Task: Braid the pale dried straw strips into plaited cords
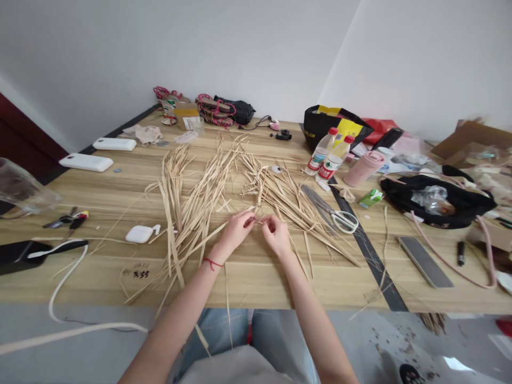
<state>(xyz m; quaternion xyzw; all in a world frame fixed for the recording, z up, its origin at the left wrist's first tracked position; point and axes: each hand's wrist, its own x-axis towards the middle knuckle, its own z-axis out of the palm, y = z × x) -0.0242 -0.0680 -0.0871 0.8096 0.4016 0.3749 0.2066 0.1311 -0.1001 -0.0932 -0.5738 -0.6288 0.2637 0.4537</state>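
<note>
Near the middle of the table, my left hand (237, 230) and my right hand (276, 234) are close together, fingers pinched on thin straw strands at the lower end of a braided straw piece (260, 188). The braid runs away from me, with short ends sticking out along it. To the left of my hands lie loose bundles of dry straw (202, 192). More straw (304, 213) fans out to the right. A red string circles my left wrist. The exact strands between my fingertips are too small to make out singly.
Scissors (344, 221) lie right of the straw. Beyond stand two water bottles (331, 162), a pink tumbler (365, 167) and a black-yellow bag (314, 128). A white earphone case (138, 233) and keys (74, 218) are at left. A grey flat bar (426, 261) lies at right.
</note>
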